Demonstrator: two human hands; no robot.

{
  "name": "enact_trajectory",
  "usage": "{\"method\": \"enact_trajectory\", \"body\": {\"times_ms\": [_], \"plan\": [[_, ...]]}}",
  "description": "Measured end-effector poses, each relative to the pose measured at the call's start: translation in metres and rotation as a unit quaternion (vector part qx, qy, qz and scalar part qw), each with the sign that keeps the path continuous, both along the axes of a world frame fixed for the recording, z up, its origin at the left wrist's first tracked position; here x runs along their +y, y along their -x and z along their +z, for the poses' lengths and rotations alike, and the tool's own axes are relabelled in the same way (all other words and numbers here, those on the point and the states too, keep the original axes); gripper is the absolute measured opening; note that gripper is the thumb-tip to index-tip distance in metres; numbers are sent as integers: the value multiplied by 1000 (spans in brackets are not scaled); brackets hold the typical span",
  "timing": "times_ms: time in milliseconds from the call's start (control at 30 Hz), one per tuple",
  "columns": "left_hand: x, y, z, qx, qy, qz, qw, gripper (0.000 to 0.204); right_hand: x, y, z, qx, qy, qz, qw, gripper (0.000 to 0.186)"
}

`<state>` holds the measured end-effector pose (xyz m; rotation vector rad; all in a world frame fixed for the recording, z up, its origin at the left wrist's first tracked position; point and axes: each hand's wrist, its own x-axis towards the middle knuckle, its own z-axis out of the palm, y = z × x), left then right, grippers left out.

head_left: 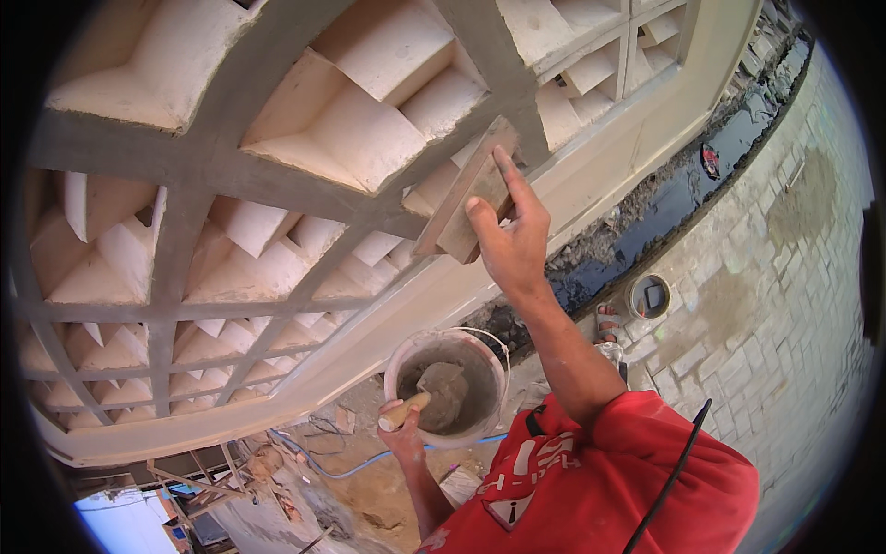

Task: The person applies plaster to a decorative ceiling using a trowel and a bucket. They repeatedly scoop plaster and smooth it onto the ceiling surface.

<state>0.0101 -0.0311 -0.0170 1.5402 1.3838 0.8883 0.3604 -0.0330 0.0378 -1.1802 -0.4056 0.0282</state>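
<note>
Pale openwork wall (397, 60), slanted blocks set in a grid, with grey bands (185, 222) running between the openings; cream border (600, 152) along its edge. Beyond it: one drain channel of dark water (637, 235), one stretch of block paving (757, 342), one small pail (649, 297) standing on it.

Item, right hand (512, 245): raised to the wall, fingers wrapped about the grip of a flat float (454, 208), index finger laid forward along it. We find the float at the wall, tilted across one opening and its band; whether its face touches, we cannot tell.

Item, left hand (404, 443): low, closed round a wooden handle (406, 413) at the rim of a large pale bucket (392, 374). Grey mortar (441, 388) sits inside, heaped at the handle's far end; the blade we cannot make out.

Step, as we judge it: smoothing the bands. We reckon the next move calls for a flat, even press of the float, clear of the block faces, with mortar ready below.
</note>
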Motion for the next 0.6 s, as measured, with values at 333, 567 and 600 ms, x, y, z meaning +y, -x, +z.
{"method": "enact_trajectory", "body": {"times_ms": [333,567,600], "plan": [[6,-7,-4,9,-13,-17,1000,28,4,16,13,-29,116,91,989,60],[2,-19,3,18,-8,-26,999,30,0,-58,11,11,2,-54,998,59],[1,-21,4,13,-6,-20,1000,30,6,-60,15,-2,23,-64,998,59]]}}
